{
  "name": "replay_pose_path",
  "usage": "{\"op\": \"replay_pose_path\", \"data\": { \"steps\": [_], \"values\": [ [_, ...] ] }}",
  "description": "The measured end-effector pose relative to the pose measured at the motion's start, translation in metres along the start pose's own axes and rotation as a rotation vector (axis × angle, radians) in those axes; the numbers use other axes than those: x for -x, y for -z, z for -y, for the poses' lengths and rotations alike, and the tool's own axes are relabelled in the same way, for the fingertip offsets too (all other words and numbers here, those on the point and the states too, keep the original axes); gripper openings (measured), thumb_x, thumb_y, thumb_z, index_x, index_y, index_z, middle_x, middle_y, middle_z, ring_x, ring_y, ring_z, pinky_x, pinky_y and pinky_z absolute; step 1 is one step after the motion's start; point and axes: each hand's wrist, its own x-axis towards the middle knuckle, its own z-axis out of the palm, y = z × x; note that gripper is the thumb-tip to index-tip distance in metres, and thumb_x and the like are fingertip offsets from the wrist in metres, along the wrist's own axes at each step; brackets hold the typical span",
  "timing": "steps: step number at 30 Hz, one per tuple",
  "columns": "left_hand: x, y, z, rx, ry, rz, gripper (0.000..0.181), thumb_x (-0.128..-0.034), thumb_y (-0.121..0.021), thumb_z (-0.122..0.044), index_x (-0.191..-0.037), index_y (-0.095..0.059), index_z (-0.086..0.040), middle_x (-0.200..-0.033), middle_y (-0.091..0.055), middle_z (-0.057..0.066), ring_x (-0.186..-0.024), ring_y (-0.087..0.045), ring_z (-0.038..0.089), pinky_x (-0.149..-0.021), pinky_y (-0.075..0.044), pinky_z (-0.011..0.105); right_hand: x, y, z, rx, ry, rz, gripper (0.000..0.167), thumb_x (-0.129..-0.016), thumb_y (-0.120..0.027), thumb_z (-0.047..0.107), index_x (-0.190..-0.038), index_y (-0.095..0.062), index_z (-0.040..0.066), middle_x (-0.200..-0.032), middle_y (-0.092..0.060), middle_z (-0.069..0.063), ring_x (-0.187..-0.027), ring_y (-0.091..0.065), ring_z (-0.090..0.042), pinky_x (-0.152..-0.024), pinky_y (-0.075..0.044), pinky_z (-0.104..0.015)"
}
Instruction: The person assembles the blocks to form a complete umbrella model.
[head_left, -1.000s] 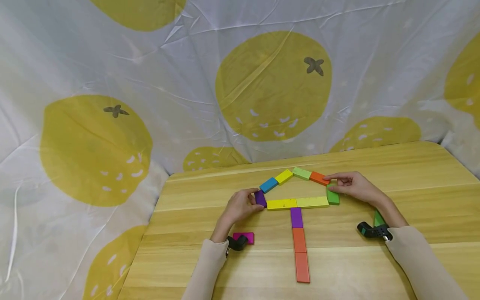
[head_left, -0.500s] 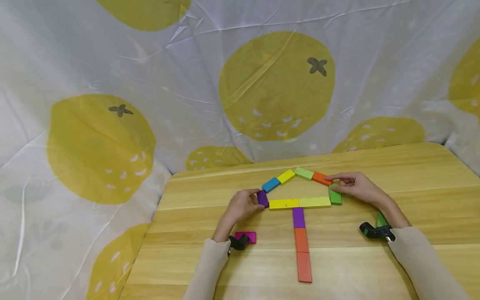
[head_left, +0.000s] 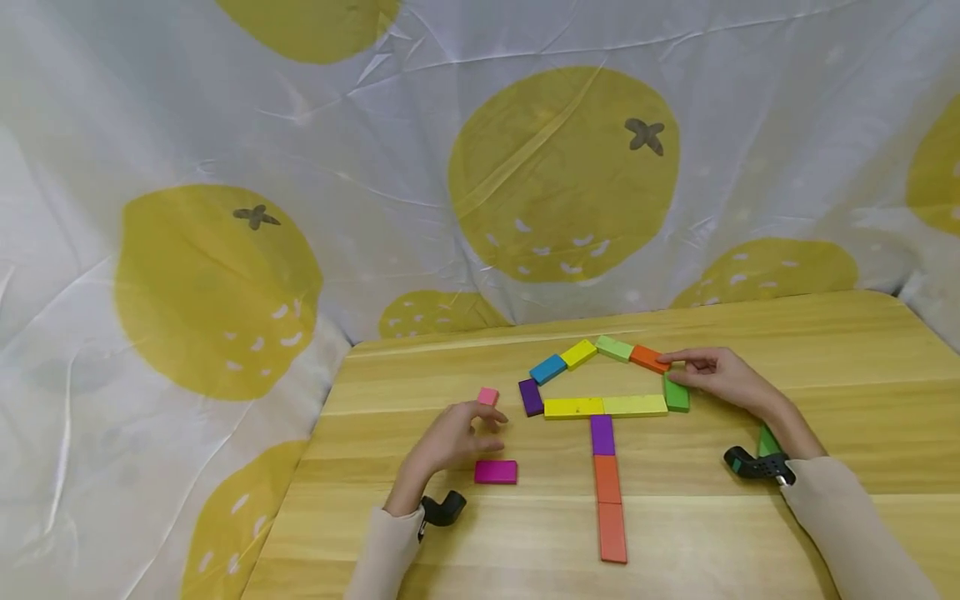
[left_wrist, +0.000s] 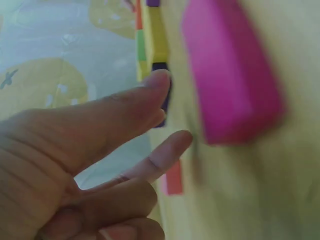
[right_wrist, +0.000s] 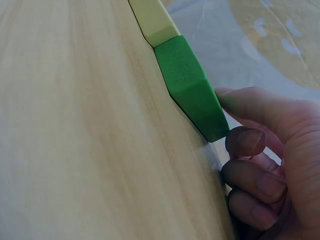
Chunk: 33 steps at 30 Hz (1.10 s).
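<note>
Flat coloured blocks form an umbrella-like outline on the wooden table. My left hand (head_left: 450,437) hovers left of it, thumb and forefinger apart with nothing between them. Just beyond its fingers lies a small pink block (head_left: 488,396); a magenta block (head_left: 496,472) lies on the nearer side, looming large in the left wrist view. The dark purple block (head_left: 531,397) at the outline's left end stands apart from that hand. On the right, the forefinger of my right hand (head_left: 720,379) touches the orange block (head_left: 648,359). Its thumb touches the green block (right_wrist: 187,82); the other fingers are curled.
Blue (head_left: 548,368), yellow (head_left: 580,354) and light green (head_left: 615,348) blocks make the arch's top. Yellow bars (head_left: 573,408) run beneath it. A purple block (head_left: 603,434) and two red-orange blocks (head_left: 612,532) form the stem. Another green piece (head_left: 768,442) is partly hidden by the right wrist.
My left hand has let go of the dark purple block and drawn back to the left and nearer. The pink block has come into sight. The right hand stays at the orange and green blocks.
</note>
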Motion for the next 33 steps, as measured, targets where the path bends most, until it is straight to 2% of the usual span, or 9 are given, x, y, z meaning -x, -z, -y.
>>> {"op": "replay_pose_path", "data": {
  "steps": [2, 6, 12, 19, 22, 27, 29, 33],
  "values": [
    [0.012, -0.002, 0.004, 0.001, 0.002, 0.014, 0.031, -0.0887, -0.083, -0.018, -0.118, -0.077, -0.009, -0.106, -0.075, 0.006, -0.101, -0.066, 0.024, -0.083, -0.053, 0.036, 0.002, 0.001, -0.001, 0.003, -0.007, -0.002, 0.04, -0.1, -0.071, 0.028, -0.135, -0.068, 0.008, -0.075, -0.052, 0.002, -0.06, -0.041, -0.01, -0.057, -0.038, -0.028],
    [0.026, -0.009, 0.01, 0.003, -0.028, 0.009, 0.034, -0.0864, -0.086, -0.021, -0.118, -0.078, -0.012, -0.103, -0.073, 0.002, -0.099, -0.065, 0.02, -0.082, -0.052, 0.031, 0.008, 0.006, -0.001, 0.006, -0.023, -0.012, 0.041, -0.1, -0.07, 0.029, -0.135, -0.068, 0.008, -0.074, -0.052, 0.003, -0.059, -0.04, -0.009, -0.056, -0.037, -0.029],
    [0.034, -0.014, 0.008, 0.024, -0.045, 0.022, 0.035, -0.0826, -0.089, -0.022, -0.116, -0.079, -0.017, -0.105, -0.069, -0.002, -0.097, -0.061, 0.017, -0.082, -0.05, 0.027, 0.011, 0.009, -0.002, -0.008, -0.031, -0.014, 0.041, -0.1, -0.07, 0.028, -0.135, -0.068, 0.006, -0.072, -0.051, 0.003, -0.057, -0.039, -0.009, -0.055, -0.037, -0.03],
    [0.044, -0.015, 0.014, -0.017, -0.033, -0.035, 0.027, -0.0816, -0.088, -0.011, -0.108, -0.082, -0.015, -0.097, -0.07, -0.002, -0.089, -0.062, 0.018, -0.075, -0.048, 0.024, 0.008, 0.005, -0.003, -0.003, -0.023, -0.004, 0.042, -0.1, -0.07, 0.029, -0.136, -0.067, 0.007, -0.074, -0.052, 0.001, -0.059, -0.042, -0.011, -0.057, -0.038, -0.029],
    [0.048, -0.017, 0.014, 0.0, -0.056, -0.015, 0.026, -0.0829, -0.087, -0.012, -0.107, -0.082, -0.017, -0.097, -0.071, -0.003, -0.087, -0.062, 0.016, -0.074, -0.047, 0.022, 0.008, 0.005, -0.003, -0.002, -0.014, -0.003, 0.042, -0.1, -0.07, 0.028, -0.136, -0.067, 0.006, -0.074, -0.052, 0.001, -0.059, -0.042, -0.011, -0.056, -0.038, -0.029],
    [0.056, -0.026, -0.005, 0.037, -0.112, 0.075, 0.026, -0.0841, -0.087, -0.015, -0.109, -0.082, -0.022, -0.102, -0.071, -0.008, -0.091, -0.061, 0.011, -0.073, -0.046, 0.017, 0.005, 0.004, -0.001, 0.01, 0.0, -0.003, 0.041, -0.101, -0.07, 0.028, -0.135, -0.067, 0.005, -0.073, -0.053, 0.0, -0.058, -0.041, -0.011, -0.056, -0.037, -0.029],
    [0.06, -0.032, -0.016, 0.027, -0.153, 0.114, 0.026, -0.0853, -0.086, -0.018, -0.11, -0.082, -0.025, -0.103, -0.069, -0.011, -0.089, -0.059, 0.008, -0.07, -0.043, 0.015, 0.004, 0.002, 0.001, 0.015, 0.009, -0.001, 0.042, -0.101, -0.07, 0.027, -0.135, -0.067, 0.004, -0.073, -0.053, 0.0, -0.058, -0.041, -0.011, -0.055, -0.037, -0.029],
    [0.065, -0.045, -0.04, 0.009, -0.271, 0.192, 0.026, -0.0866, -0.086, -0.021, -0.112, -0.081, -0.026, -0.105, -0.069, -0.013, -0.076, -0.049, 0.002, -0.064, -0.036, 0.01, 0.002, 0.0, 0.004, 0.006, 0.019, 0.006, 0.042, -0.101, -0.069, 0.027, -0.135, -0.067, 0.004, -0.072, -0.053, 0.001, -0.057, -0.041, -0.01, -0.055, -0.037, -0.029]
  ]
}}
